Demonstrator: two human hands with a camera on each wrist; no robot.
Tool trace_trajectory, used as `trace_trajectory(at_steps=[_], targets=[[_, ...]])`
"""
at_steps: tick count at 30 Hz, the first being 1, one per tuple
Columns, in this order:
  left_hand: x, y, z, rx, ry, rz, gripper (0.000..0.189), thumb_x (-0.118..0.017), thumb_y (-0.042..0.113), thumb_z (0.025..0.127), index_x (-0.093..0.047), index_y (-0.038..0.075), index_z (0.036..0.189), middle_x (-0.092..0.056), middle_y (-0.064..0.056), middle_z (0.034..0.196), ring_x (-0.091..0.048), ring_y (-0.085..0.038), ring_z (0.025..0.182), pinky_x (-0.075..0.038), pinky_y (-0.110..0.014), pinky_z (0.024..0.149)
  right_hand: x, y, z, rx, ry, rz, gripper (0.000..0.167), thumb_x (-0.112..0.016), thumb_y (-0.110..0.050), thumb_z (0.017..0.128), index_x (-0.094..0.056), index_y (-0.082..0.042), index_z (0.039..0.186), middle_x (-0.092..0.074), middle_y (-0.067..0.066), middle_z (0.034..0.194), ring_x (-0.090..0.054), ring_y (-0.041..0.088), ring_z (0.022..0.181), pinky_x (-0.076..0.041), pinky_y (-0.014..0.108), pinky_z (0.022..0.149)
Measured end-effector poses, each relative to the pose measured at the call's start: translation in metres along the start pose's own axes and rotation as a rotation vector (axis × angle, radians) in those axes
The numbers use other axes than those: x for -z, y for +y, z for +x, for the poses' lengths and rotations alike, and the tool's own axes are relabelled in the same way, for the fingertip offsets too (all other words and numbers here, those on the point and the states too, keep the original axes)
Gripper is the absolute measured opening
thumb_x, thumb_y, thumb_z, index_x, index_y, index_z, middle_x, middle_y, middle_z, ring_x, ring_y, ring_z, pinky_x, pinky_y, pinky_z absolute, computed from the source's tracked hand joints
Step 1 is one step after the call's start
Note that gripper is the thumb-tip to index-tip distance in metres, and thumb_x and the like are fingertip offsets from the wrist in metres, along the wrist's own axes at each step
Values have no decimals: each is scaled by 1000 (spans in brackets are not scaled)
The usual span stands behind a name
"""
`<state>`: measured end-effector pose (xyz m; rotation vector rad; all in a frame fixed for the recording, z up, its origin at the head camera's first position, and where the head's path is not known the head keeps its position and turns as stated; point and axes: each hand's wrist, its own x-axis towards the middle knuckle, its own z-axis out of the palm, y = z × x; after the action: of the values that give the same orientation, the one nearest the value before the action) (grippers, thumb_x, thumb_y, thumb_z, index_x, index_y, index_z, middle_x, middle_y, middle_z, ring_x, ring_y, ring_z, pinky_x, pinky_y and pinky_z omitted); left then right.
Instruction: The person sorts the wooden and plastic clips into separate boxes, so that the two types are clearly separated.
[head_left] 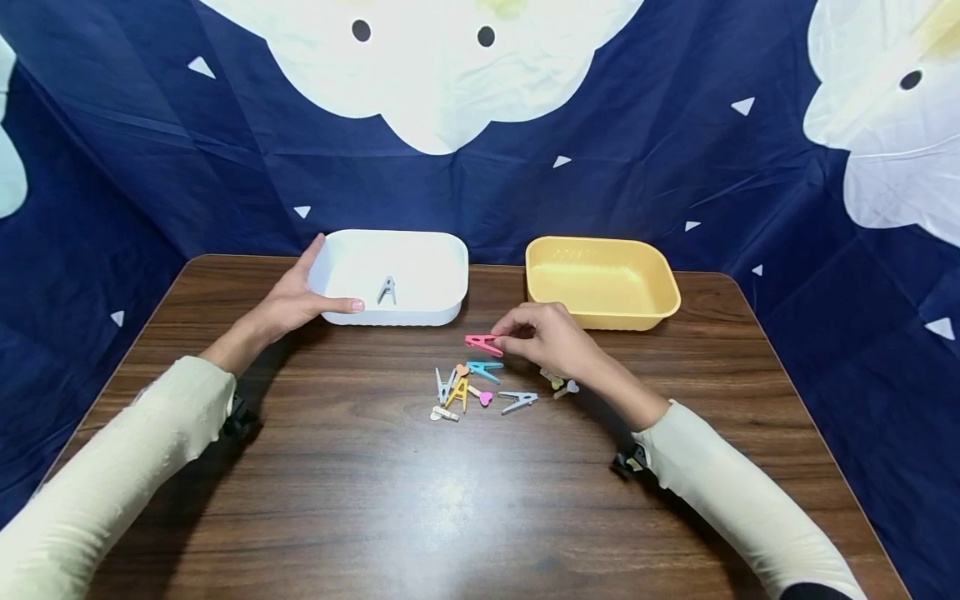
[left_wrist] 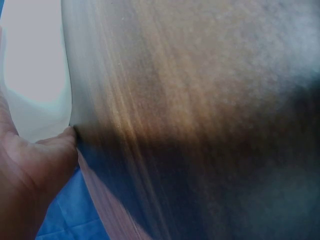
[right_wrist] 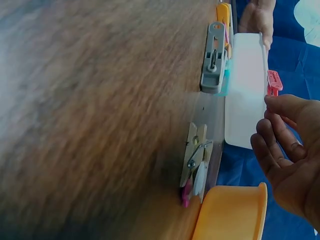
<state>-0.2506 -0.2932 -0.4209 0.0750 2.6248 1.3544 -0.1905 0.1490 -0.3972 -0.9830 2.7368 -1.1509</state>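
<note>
My right hand point(head_left: 551, 337) pinches a pink clothespin point(head_left: 482, 343) between thumb and fingertips, raised above the table; the right wrist view shows the red-pink clothespin point(right_wrist: 273, 82) beyond the thumb. My left hand point(head_left: 296, 298) holds the left end of a white basin point(head_left: 442, 318), thumb along its front wall and fingers at its far left corner. Inside that basin lies one grey clothespin point(head_left: 387, 289). Below my right hand several clothespins are scattered: a blue one point(head_left: 485, 370), a yellow one point(head_left: 458, 394), a grey one point(head_left: 518, 401) and small wooden ones with hearts point(head_left: 446, 413).
A yellow basin point(head_left: 603, 321) stands at the back right, just behind my right hand. The brown wooden table point(head_left: 337, 500) ends at a dark blue cloth backdrop point(head_left: 495, 200) with white cloud shapes. Two small heart clothespins point(head_left: 567, 389) lie under my right wrist.
</note>
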Motion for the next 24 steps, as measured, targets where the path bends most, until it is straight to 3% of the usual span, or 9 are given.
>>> trace_trajectory(at_steps=[7,13,24], targets=[[0,-1,1,-2,1,4,149,-100,32,88,18,31,179,12,-3,191,8,-33,178,-4,-63,144,-3,-3,6,0,5,29,3,-86,-13,102,-88,-13,104,-85,-2,96,-73,12,88,-60,29,81],[1,-1,1,-2,1,6,150,-100,33,88,18,31,180,12,-2,191,8,-32,178,-4,-63,144,-4,-5,11,7,20,43,3,-85,-12,101,-87,-10,103,-85,0,95,-74,14,89,-62,33,84],[0,0,1,-2,-5,5,149,-100,33,89,18,30,180,13,-1,191,9,-31,178,-3,-63,144,-6,-7,19,-6,42,54,4,-85,-14,101,-86,-10,102,-82,0,91,-72,13,87,-59,29,82]])
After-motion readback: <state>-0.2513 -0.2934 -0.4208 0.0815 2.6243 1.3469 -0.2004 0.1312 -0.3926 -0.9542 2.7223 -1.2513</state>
